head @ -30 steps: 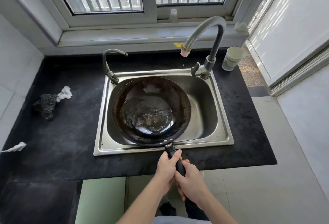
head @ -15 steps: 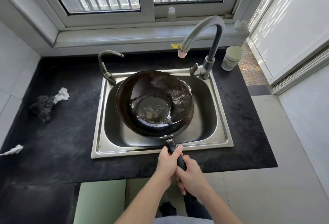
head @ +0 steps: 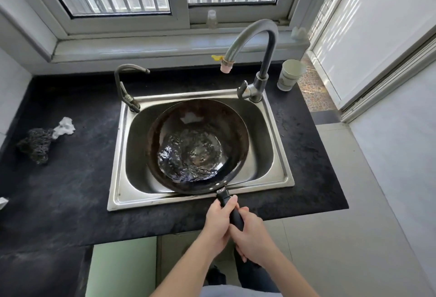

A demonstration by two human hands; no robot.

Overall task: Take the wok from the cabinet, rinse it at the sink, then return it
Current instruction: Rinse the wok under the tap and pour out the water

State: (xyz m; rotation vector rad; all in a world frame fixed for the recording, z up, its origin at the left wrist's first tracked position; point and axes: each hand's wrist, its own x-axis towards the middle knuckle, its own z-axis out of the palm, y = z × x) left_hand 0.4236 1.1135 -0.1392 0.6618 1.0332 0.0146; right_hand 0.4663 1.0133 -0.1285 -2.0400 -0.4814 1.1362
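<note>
Head view | wok (head: 198, 148) sits in the sink (head: 279, 155), water pooled in its bowl, handle (head: 230, 206) crossing the sink's front edge | our left hand (head: 218, 226) and right hand (head: 253, 237) are both wrapped tight around the handle | tall tap (head: 257, 56) at the sink's rear right corner.

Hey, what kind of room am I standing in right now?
Most likely a small home kitchen: a steel sink set in a dark countertop under a window, a tall faucet over it, and a wok holding water.
</note>
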